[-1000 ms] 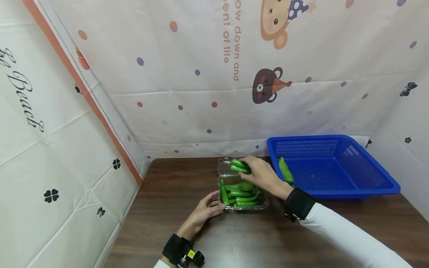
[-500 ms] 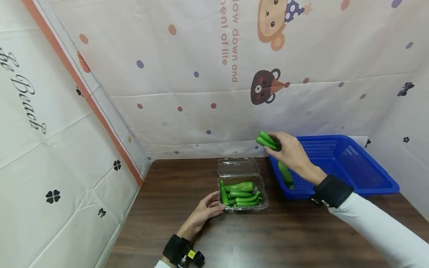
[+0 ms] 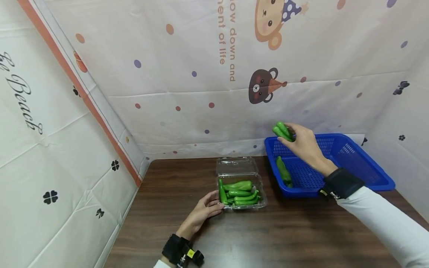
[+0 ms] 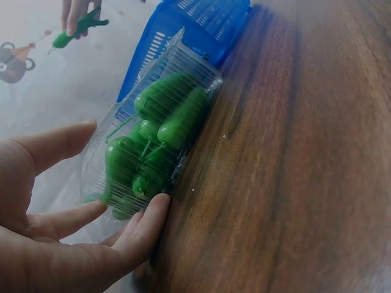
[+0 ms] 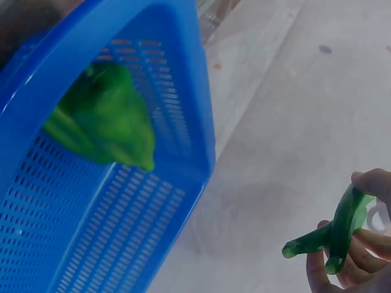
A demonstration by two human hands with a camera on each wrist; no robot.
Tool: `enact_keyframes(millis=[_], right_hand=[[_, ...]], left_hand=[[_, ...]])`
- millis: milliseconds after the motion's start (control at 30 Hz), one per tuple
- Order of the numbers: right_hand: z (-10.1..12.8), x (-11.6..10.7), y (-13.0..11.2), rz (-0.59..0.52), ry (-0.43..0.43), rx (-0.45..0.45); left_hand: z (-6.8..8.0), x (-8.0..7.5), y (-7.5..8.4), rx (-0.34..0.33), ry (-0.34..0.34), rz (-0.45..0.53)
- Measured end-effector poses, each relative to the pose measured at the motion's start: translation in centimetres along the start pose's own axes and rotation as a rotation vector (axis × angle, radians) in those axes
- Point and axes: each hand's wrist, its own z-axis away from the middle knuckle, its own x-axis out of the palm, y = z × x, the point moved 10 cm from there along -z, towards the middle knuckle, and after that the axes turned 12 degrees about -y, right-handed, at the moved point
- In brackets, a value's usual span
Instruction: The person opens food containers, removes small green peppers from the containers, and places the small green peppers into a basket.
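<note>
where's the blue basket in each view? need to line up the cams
Head: blue basket sits right of centre on the table, behind the right hand, one green pepper inside near its left wall.
Left wrist: top centre, only a corner, behind the clear clamshell box.
Right wrist: fills the left half, the same pepper inside.
Shared landmark: the peppers pinched in the right hand.

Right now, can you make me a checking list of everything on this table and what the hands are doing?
Surface: brown wood table.
Job's things: clear box of green peppers, lid open; blue basket holding one pepper.
Clutter: nothing seen.
Hands: left hand touches the box's side; right hand holds two peppers above the basket.
Cables: nothing seen.
Surroundings: cartoon bear sheets as walls.
</note>
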Motion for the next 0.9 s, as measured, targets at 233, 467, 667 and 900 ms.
enact_keyframes(millis=[233, 467, 667, 900], right_hand=[[0.0, 0.3, 2.3, -0.004, -0.044, 0.073], [0.2, 0.6, 4.0, -0.001, -0.078, 0.142], [0.5, 1.4, 4.9, -0.01, -0.145, 0.18], [0.8, 3.3, 5.9, -0.002, -0.261, 0.226]], left_hand=[[0.1, 0.0, -0.1, -0.004, 0.001, 0.01], [0.1, 0.1, 0.0, 0.003, -0.006, 0.003], [0.1, 0.1, 0.0, -0.003, -0.001, 0.011], [0.0, 0.0, 0.0, -0.007, -0.002, 0.007]])
